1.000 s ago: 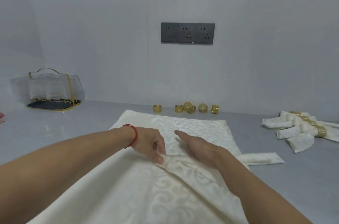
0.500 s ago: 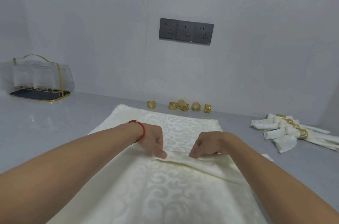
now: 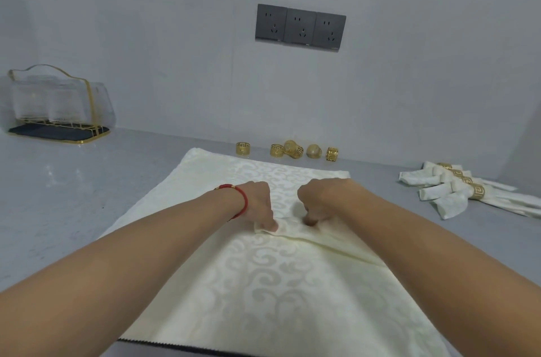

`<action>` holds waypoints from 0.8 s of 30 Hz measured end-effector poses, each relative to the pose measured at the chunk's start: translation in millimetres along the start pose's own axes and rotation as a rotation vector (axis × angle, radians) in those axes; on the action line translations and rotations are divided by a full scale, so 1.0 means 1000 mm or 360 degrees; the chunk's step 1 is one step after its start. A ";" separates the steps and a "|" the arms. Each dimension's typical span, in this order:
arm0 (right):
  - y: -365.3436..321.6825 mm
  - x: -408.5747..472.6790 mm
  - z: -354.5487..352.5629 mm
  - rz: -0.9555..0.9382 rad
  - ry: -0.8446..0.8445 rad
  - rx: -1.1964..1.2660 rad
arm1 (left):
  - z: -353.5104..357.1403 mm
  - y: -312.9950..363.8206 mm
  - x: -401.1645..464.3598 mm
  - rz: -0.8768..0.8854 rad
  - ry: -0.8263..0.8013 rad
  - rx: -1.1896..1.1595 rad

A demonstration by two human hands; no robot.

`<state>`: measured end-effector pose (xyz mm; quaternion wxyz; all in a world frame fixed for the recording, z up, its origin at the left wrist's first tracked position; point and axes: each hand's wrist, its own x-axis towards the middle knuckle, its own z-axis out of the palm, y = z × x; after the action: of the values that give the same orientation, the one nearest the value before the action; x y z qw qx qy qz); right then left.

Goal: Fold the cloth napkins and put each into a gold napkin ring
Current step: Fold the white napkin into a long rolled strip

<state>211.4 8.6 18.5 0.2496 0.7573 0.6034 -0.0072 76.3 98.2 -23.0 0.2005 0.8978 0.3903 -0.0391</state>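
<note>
Your cream napkin (image 3: 281, 283) lies spread flat on the grey surface (image 3: 73, 195), and a narrow folded pleat crosses it just in front of your hands. Your left hand (image 3: 259, 204) pinches the left end of that pleat with curled fingers, and your right hand (image 3: 319, 201) is curled down onto the same pleat just beside it. A second ago your right hand lay flat and open on the cloth; since then it has curled into a pinch and both hands have drawn close together on the fold, which suggests you are gathering the napkin pleat by pleat, with ringing still ahead. Beyond the napkin's far edge, against the wall, five loose gold rings (image 3: 288, 149) wait in a row. To the right of the napkin sits a pile of finished napkins (image 3: 456, 189) already banded in gold. Far left of the napkin stands a gold-wire rack (image 3: 55, 110) with glasses. Above the napkin, three dark wall sockets (image 3: 300, 27) carry no readable writing, and no brand or label shows anywhere.
</note>
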 end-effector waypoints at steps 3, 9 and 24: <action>0.014 0.005 -0.006 -0.0109 -0.0155 0.0414 | -0.002 0.002 -0.002 0.0009 0.0004 0.0022; 0.047 -0.001 -0.002 -0.0383 -0.0558 0.1322 | -0.015 -0.003 0.000 0.0039 -0.0188 0.0169; 0.036 0.036 0.043 -0.0465 0.0253 0.1304 | -0.024 -0.013 0.006 0.0268 -0.0005 0.0168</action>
<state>267.2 19.7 -16.9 -0.1220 0.6987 0.6688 -0.2228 69.2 120.1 -7.3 0.1560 0.9367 0.3105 -0.0439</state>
